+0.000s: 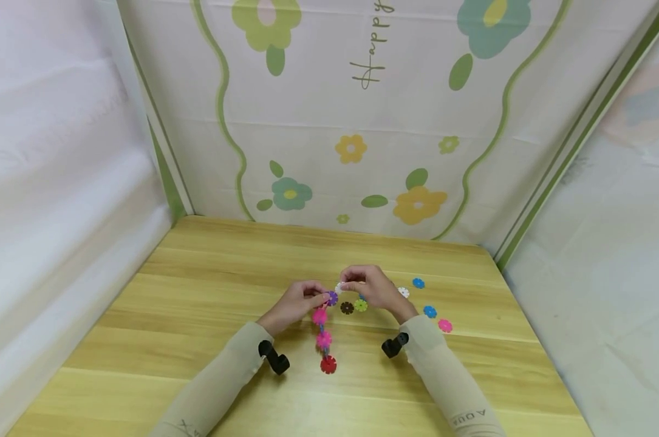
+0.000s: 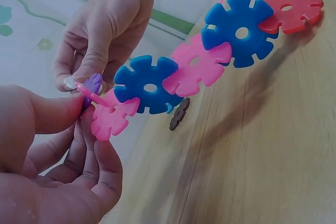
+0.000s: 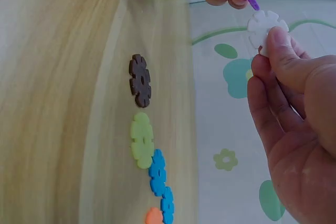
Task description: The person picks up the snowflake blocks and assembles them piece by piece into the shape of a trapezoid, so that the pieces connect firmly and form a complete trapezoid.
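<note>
My left hand (image 1: pixel 295 306) pinches a purple snowflake-shaped plastic disc (image 1: pixel 332 298) at the top end of a chain of slotted discs. Below it, pink and blue discs (image 2: pixel 241 31) alternate down to a red disc (image 2: pixel 291 11) at the far end. Between the thumb and fingers of my right hand (image 1: pixel 375 287) is a white slotted disc (image 3: pixel 259 29). Its rim is right by the purple disc's edge; whether they touch, I cannot tell. The left fingers partly cover the purple disc in the left wrist view.
On the wooden table (image 1: pixel 160 328) lie loose discs: a brown one (image 1: pixel 347 308), a yellow-green one (image 1: pixel 361 305), and blue discs (image 1: pixel 430 311), a white disc (image 1: pixel 403 292) and a pink disc (image 1: pixel 445 326) farther right. Fabric walls (image 1: pixel 307 109) stand behind and at both sides.
</note>
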Available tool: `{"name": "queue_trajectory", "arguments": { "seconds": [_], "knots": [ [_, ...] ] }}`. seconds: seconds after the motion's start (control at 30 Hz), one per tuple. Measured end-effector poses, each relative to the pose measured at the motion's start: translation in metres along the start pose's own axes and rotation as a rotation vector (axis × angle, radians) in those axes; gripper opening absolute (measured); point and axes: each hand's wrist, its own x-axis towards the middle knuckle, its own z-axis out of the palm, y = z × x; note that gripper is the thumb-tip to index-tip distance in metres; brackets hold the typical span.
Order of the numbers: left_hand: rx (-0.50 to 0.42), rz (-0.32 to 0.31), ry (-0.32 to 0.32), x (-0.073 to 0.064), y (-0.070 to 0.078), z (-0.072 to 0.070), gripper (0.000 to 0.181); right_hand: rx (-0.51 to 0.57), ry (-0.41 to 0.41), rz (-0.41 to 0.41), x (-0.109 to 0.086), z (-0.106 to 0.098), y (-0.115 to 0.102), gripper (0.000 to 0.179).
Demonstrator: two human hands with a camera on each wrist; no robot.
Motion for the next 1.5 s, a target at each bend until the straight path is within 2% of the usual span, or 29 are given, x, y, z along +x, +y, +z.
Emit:
{"name": "queue_trajectory", "arguments": {
  "seconds": [0.13,0.3,0.53,0.67,0.77,0.87,1.0,1.1,1.23,1.37,1.5],
  "knots": [
    [0.017,-0.012,0.009,0.001,0.002,0.002,0.014,-0.006,0.001,-0.026,-0.001,0.001,0.001,0.008],
    [0.027,-0.03,0.027,0.001,0.005,0.005,0.011,-0.048,-0.013,-0.11,-0.002,-0.002,-0.001,0.007],
    [-0.001,-0.045,0.041,0.0,0.01,0.009,0.009,-0.199,-0.03,-0.287,-0.001,-0.003,-0.012,0.008],
    [-0.026,-0.07,0.084,0.001,0.012,0.013,0.006,-0.295,-0.006,-0.418,0.0,-0.001,-0.018,0.008],
    [-0.032,-0.082,0.116,0.002,0.015,0.015,0.008,-0.344,0.01,-0.461,0.0,0.0,-0.02,0.009],
    [-0.03,-0.086,0.125,0.003,0.016,0.015,0.009,-0.313,-0.002,-0.376,-0.001,-0.002,-0.02,0.009],
    [-0.032,-0.101,0.124,0.004,0.014,0.012,0.007,-0.277,-0.028,-0.211,-0.002,-0.007,-0.015,0.014],
    [-0.028,-0.108,0.136,0.002,0.011,0.009,0.008,-0.297,-0.048,-0.107,-0.004,-0.01,-0.009,0.022],
    [0.0,-0.096,0.15,0.0,0.006,0.004,0.008,-0.358,-0.137,0.004,-0.01,-0.009,-0.002,0.027],
    [0.022,-0.085,0.151,-0.002,0.003,0.001,0.007,-0.392,-0.225,0.081,-0.018,0.0,0.005,0.03],
    [0.023,-0.087,0.15,-0.003,0.002,0.0,0.008,-0.411,-0.231,0.119,-0.023,0.008,0.012,0.025]
  ]
}}
